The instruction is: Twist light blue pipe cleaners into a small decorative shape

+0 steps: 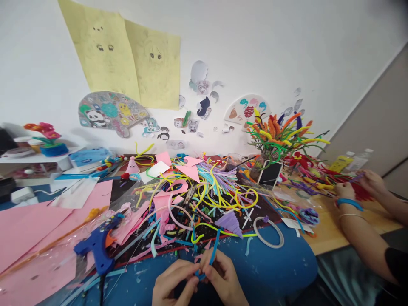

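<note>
At the bottom centre, my left hand (174, 280) and my right hand (223, 276) meet over the blue table edge. Both pinch a blue pipe cleaner (214, 248) that rises between them, with a twisted blue bit at the fingertips. Just beyond lies a tangled heap of coloured pipe cleaners (204, 191) mixed with pink paper shapes and a purple paper cone (230, 222).
A blue glue gun (97, 246) lies at my left on pink paper sheets (28, 225). A tape ring (268, 231) sits to the right. A pipe-cleaner bouquet (280, 136) stands in a vase. Another person's hands (353, 187) work at the right on a wooden table.
</note>
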Demonstrator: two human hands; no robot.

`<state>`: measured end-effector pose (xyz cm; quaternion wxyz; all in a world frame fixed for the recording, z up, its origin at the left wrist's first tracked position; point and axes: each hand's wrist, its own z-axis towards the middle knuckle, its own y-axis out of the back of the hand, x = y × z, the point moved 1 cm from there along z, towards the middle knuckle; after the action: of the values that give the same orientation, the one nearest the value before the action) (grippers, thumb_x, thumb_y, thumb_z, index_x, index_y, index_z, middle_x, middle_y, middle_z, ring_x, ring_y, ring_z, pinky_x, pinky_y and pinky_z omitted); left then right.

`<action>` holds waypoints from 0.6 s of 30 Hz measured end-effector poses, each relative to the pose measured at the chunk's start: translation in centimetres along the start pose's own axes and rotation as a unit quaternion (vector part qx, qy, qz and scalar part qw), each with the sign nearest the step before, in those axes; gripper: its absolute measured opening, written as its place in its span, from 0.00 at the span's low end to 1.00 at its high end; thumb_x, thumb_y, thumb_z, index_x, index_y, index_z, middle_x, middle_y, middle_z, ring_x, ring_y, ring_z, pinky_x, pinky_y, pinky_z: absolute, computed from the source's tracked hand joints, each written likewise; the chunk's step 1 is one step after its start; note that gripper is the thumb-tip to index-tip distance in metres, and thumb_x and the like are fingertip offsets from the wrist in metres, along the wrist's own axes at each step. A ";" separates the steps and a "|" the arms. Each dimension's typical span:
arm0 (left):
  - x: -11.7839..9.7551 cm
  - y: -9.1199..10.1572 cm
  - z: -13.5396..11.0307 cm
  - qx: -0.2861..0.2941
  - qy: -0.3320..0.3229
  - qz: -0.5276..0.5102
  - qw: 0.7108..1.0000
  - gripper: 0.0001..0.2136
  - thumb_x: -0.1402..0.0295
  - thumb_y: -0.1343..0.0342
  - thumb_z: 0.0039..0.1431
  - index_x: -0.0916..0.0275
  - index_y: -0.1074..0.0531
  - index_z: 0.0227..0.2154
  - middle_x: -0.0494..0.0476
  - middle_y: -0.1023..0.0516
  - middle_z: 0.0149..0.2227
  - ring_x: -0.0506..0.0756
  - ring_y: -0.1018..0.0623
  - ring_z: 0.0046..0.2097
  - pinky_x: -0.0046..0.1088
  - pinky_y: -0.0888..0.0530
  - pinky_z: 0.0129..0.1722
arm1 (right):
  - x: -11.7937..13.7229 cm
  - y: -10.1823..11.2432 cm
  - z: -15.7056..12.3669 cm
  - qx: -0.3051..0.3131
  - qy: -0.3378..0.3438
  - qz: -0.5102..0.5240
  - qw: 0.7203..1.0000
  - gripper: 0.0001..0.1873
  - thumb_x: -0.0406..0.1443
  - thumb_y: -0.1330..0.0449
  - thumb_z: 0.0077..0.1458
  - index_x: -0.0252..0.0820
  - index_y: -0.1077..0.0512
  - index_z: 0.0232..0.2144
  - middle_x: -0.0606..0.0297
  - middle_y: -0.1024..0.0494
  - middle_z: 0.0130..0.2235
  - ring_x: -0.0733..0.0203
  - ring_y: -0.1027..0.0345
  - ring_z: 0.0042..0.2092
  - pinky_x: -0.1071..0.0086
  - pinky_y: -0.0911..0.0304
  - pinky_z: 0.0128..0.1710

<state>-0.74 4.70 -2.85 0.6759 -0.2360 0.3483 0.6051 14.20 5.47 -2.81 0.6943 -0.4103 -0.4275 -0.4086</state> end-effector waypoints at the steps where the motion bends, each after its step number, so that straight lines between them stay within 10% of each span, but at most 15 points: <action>1: 0.0 0.0 0.0 0.003 -0.001 0.004 1.000 0.20 0.83 0.45 0.53 0.54 0.26 0.46 0.54 0.22 0.33 0.50 0.23 0.27 0.22 0.25 0.26 | 0.0 0.0 0.0 -0.001 -0.004 0.000 1.000 0.17 0.47 0.43 0.56 0.39 0.32 0.27 0.67 0.33 0.27 0.69 0.41 0.27 0.74 0.45 0.27; 18: -0.2 0.0 0.3 0.012 0.026 -0.003 1.000 0.19 0.81 0.46 0.56 0.53 0.27 0.46 0.52 0.23 0.28 0.49 0.24 0.26 0.22 0.26 0.26 | -0.2 0.1 0.0 -0.004 -0.017 -0.002 1.000 0.17 0.47 0.42 0.55 0.39 0.33 0.27 0.68 0.35 0.26 0.70 0.42 0.26 0.75 0.45 0.26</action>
<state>-0.67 4.74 -2.52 0.6711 -0.2445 0.3724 0.5926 14.21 5.55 -2.98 0.6839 -0.4193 -0.4387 -0.4050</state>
